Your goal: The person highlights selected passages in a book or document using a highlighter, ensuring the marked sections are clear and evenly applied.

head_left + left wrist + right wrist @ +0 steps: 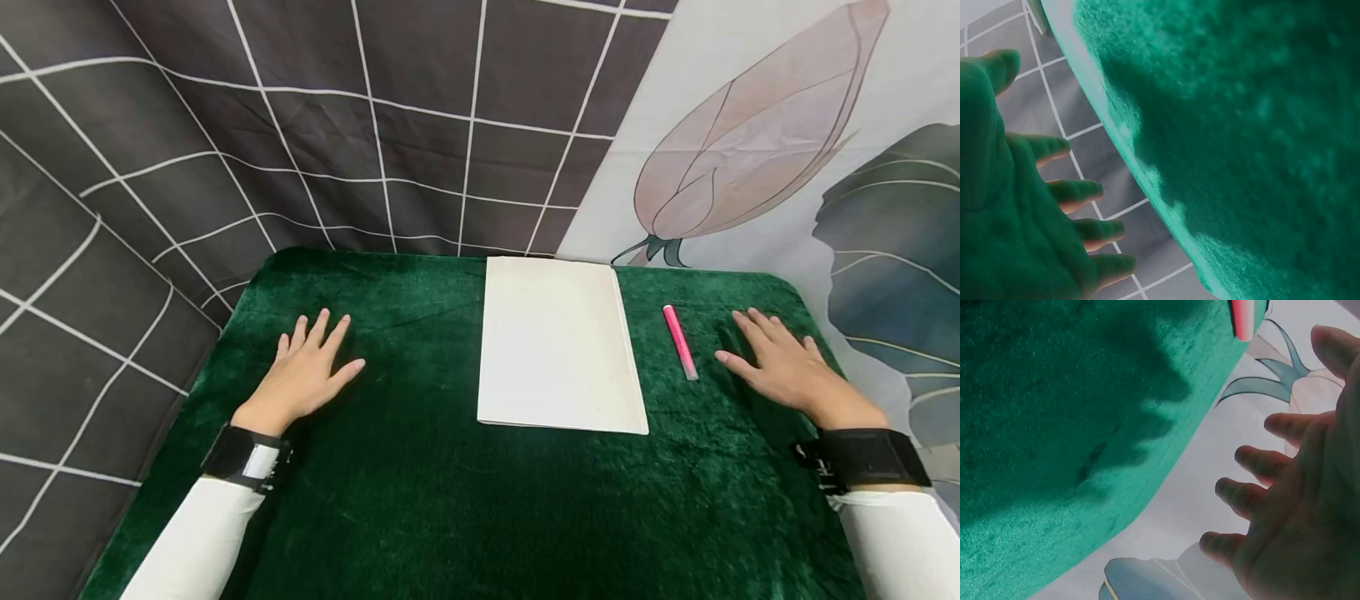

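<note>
My left hand point(303, 371) is over the left part of the green cloth, palm down with its fingers spread and holding nothing. On the far right my right hand point(787, 367) is spread the same way, its thumb toward a pink marker point(679, 342). The marker lies with its clear end toward me. Between the hands, nearer the right one, lies a white folder or sheaf of paper point(558, 346). In the wrist views both the left palm point(1016, 212) and the right palm point(1304, 506) show bare, with a shadow on the cloth beside each.
The green velvety cloth point(390, 500) covers a table with rounded far corners. Behind and to the left hangs a dark grey curtain point(420, 142) with white grid lines. A white sheet with a printed pink flower bud point(750, 142) hangs at the back right.
</note>
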Motion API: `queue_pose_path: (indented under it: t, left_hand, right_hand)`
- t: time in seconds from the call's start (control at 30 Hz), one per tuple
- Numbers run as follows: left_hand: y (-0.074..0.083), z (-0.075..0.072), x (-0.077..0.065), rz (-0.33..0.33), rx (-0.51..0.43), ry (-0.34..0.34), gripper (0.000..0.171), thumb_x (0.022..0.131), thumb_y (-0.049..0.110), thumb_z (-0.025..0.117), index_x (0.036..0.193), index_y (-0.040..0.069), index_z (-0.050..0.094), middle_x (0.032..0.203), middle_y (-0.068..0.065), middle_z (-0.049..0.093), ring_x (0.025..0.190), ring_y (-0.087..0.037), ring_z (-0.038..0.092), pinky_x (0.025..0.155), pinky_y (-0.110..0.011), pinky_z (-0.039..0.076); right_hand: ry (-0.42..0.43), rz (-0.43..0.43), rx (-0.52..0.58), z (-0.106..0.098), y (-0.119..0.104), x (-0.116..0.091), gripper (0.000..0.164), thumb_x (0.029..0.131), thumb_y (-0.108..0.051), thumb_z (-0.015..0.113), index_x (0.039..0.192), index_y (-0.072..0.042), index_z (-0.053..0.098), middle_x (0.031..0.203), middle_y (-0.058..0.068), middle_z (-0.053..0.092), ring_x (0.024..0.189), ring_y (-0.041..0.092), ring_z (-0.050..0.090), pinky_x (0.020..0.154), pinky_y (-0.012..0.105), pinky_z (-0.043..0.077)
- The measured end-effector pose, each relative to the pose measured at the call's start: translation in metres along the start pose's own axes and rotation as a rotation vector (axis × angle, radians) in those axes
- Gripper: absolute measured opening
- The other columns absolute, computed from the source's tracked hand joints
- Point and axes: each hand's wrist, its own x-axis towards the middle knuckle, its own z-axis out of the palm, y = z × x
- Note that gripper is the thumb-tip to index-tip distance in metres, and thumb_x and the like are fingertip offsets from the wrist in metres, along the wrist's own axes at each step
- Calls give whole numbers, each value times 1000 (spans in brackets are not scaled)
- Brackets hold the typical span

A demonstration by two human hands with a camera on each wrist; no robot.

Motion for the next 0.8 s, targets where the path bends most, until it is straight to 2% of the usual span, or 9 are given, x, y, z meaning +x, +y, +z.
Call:
queue_pose_path:
  t: [0.27,0.4,0.6,0.8]
  left_hand:
    - [8,1,0,14,-4,-7,82,106,62,40,166,11,17,171,-28,9,153,-60,6,117,-78,10]
    - [13,1,0,25,-5,7,81,106,58,44,166,11,18,171,-28,10,153,-59,7,117,-78,11]
    - [23,1,-1,56,2,20,80,106,60,43,166,13,19,171,-27,12,154,-59,9,118,-77,12]
    - [36,-1,-2,85,18,38,78,106,57,45,166,12,22,171,-25,15,155,-57,10,119,-76,13]
  right_hand:
    - [-5,-11,11,3,-9,1,92,107,-57,43,164,1,1,166,36,-2,150,62,-1,108,85,1]
    - [7,-26,21,6,-16,1,92,106,-58,43,164,1,3,167,36,0,151,62,1,109,85,2]
    - [19,-51,37,8,-28,0,91,106,-57,45,164,0,5,167,35,1,151,61,2,109,85,5]
    - [76,-115,45,9,-41,1,86,107,-50,49,164,2,10,167,36,6,151,61,6,110,84,12]
